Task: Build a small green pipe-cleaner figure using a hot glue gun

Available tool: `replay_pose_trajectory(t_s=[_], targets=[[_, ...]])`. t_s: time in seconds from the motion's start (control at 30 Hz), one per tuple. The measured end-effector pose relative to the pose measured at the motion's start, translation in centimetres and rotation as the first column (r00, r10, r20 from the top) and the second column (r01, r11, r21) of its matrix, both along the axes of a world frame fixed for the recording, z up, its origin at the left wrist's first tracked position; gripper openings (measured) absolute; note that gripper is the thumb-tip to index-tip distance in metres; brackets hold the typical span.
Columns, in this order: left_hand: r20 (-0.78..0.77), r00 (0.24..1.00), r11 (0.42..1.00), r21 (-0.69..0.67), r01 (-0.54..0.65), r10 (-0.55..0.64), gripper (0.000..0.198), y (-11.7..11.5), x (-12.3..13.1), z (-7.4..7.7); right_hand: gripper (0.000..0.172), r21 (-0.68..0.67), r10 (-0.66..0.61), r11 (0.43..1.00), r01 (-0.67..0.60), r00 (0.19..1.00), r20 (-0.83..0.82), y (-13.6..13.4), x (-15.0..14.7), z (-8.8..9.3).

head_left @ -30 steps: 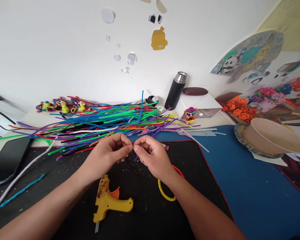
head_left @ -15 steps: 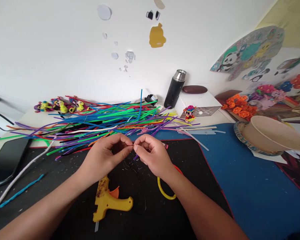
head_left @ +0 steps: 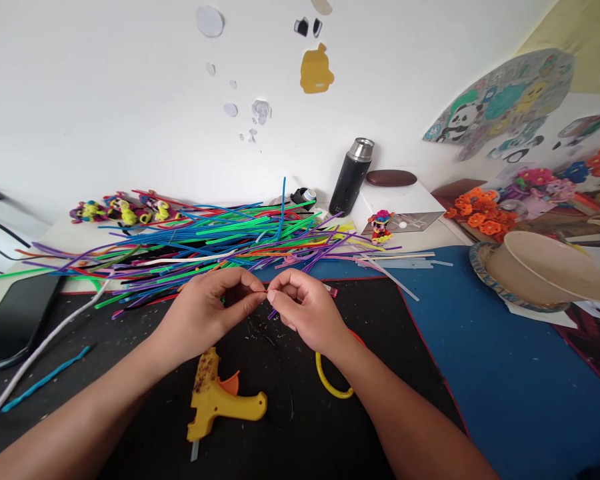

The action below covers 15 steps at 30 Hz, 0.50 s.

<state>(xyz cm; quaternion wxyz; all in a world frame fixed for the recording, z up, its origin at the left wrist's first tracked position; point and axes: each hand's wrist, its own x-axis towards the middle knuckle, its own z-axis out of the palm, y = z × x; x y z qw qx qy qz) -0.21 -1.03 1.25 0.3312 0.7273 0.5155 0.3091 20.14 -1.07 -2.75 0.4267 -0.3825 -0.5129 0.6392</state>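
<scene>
Glue gun [head_left: 223, 403], yellow with orange trigger, lying on the black mat [head_left: 403, 347]. Ring [head_left: 326, 384], yellow and red, partly behind the right forearm. Left hand [head_left: 205, 307], thumb and forefinger pinched together, other fingers curled; right hand [head_left: 307, 310], likewise pinched, fingertips meeting the left's. Between them, above the mat: a tiny strand [head_left: 267, 291], apparently reddish, too small to identify. Pipe cleaners [head_left: 215, 233], many colours, heaped beyond the hands. Figurine [head_left: 381, 227], beside a white box [head_left: 403, 200]. Flask [head_left: 351, 179], black, steel-topped; pale marks near base, unreadable. Cut-out [head_left: 317, 72], mustard, on the wall.
</scene>
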Motion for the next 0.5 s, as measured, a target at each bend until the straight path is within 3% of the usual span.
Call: replay_pose_trajectory(t_s=[0.2,0.37,0.5], targets=[[0.212,0.977,0.962,-0.267,0.048,0.011,0.033,0.17,0.27,0.27,0.013,0.073,-0.018,0.997,0.010,0.994,0.108,-0.24,0.04,0.77],[0.115,0.993,0.976,-0.216,0.020,0.005,0.029,0.19,0.09,0.10,0.009,0.136,-0.037,0.991,0.007,0.975,0.221,-0.35,0.04,0.64],[0.093,0.996,0.968,-0.250,0.022,0.001,0.031,0.22,0.04,-0.01,0.006,0.235,-0.086,0.972,0.012,0.947,0.309,-0.32,0.01,0.29]])
